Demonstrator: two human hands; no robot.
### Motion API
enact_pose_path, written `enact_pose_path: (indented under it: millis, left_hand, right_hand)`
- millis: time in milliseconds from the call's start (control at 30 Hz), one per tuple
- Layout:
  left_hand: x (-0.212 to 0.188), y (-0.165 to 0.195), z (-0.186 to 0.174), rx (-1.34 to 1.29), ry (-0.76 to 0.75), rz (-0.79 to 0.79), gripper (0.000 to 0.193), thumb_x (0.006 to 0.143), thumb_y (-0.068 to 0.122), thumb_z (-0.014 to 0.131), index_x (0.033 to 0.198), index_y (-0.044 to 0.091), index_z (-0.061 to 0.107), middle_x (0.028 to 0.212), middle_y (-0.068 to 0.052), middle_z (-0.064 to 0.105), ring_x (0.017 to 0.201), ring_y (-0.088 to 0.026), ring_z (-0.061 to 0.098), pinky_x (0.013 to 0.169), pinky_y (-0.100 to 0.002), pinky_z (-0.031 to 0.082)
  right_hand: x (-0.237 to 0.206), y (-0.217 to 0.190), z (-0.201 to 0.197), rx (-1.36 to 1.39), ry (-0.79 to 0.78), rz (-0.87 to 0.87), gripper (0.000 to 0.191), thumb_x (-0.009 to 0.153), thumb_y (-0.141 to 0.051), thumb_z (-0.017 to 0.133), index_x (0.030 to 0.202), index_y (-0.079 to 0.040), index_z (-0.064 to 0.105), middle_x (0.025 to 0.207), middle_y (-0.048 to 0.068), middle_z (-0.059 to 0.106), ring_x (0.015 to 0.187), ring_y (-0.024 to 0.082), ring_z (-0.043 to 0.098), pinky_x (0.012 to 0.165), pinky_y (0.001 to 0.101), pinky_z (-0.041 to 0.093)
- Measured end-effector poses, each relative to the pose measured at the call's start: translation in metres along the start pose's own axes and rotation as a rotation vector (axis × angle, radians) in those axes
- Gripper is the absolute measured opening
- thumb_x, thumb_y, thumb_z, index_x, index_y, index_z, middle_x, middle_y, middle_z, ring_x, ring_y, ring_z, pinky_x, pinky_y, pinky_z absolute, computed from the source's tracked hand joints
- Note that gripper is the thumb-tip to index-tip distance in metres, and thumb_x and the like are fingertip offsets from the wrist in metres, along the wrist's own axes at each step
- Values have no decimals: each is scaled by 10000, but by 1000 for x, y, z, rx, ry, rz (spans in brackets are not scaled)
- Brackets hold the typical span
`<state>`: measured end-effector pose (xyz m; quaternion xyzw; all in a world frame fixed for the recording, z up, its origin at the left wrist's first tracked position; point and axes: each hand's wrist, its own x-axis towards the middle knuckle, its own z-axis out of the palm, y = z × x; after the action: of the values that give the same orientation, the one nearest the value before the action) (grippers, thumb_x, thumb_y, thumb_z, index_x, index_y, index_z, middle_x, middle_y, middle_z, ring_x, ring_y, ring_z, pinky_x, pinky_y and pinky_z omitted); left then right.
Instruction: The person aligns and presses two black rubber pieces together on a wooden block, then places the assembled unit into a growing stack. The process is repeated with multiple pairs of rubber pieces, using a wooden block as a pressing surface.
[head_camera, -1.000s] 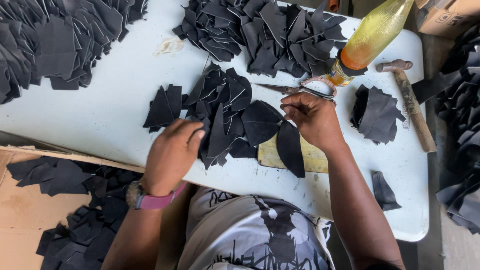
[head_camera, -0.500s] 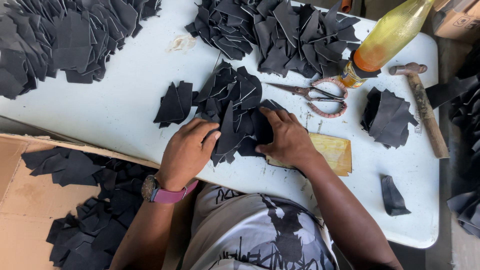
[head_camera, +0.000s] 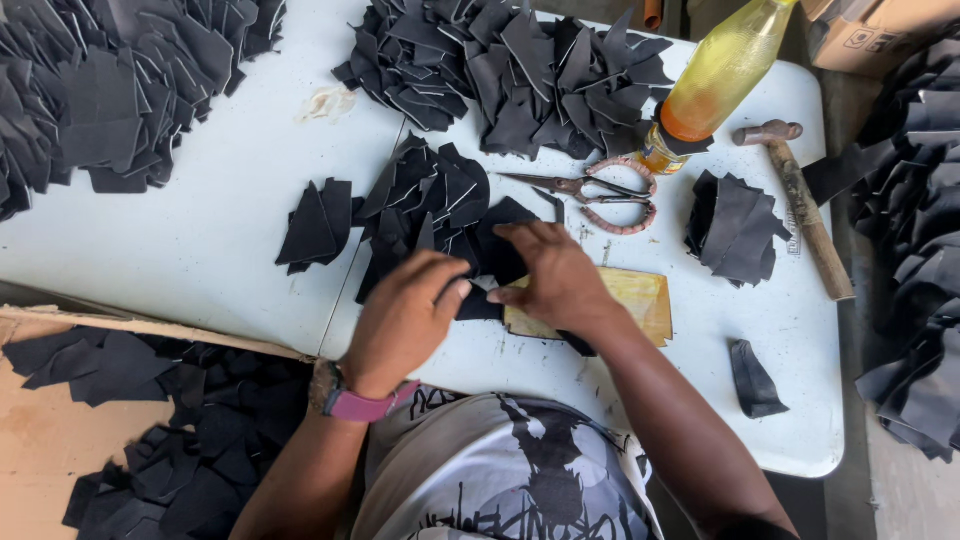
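Both hands meet over the black leather pieces (head_camera: 430, 205) piled mid-table. The left hand (head_camera: 405, 320) and right hand (head_camera: 555, 275) each have their grip pinched on one black piece (head_camera: 478, 305), beside the yellow board (head_camera: 630, 300). Scissors (head_camera: 600, 190) lie just beyond.

Matt black leather-like pieces (head_camera: 430, 210) on a smooth white plastic surface (head_camera: 200, 250).
Beside the metal scissors (head_camera: 590, 190): glossy yellow bottle (head_camera: 715, 80), rough wooden-handled hammer (head_camera: 805, 215).
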<state>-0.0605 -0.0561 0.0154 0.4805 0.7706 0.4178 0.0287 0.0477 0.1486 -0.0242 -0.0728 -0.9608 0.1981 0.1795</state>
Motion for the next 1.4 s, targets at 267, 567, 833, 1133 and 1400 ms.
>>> enact_pose_path:
  millis: [267,567,833,1133,1400]
  left_hand:
    - [-2,8,5,-22,37,-6,249,930,168,714,1139,32,703,1129,-112,704,1017,-328,699,853,-392,561]
    - [18,8,30,-502,92,-110,612,945,177,739,1444,-42,460,1314,-193,603,1202,-253,630,993,-366,529]
    - [17,-13,77,-1218,-194,-351,331,954,17,665,1273,-61,625,1109,-94,719,993,-108,664,906,-279,559]
    - [14,-13,91,-1034,-257,-341,286,968,64,685,1232,-43,663,1032,-48,707,918,-57,624,818,-241,536]
    - [8,-19,92,-1175,-276,-339,335,1053,214,608,1261,-36,689,1083,-37,715,970,-56,633,876,-223,539]
  right_hand:
    - [-7,32,-4,667,142,481,216,1068,-134,575,1215,-30,694,912,116,736,791,250,690,741,386,611]
    - [-40,41,-36,1518,73,509,217,1062,-130,539,1191,29,610,980,132,729,812,207,757,748,358,652]
    - [-47,42,-29,1387,65,534,261,1032,-113,570,1233,46,624,1017,120,714,829,174,739,754,343,654]
    - [-57,36,-38,1087,-74,419,425,895,-91,757,1301,-6,665,1103,50,747,996,95,685,887,257,557]
    - [-59,37,-43,1057,-159,617,314,963,-181,673,1251,-79,743,999,-4,736,824,62,625,674,223,518]
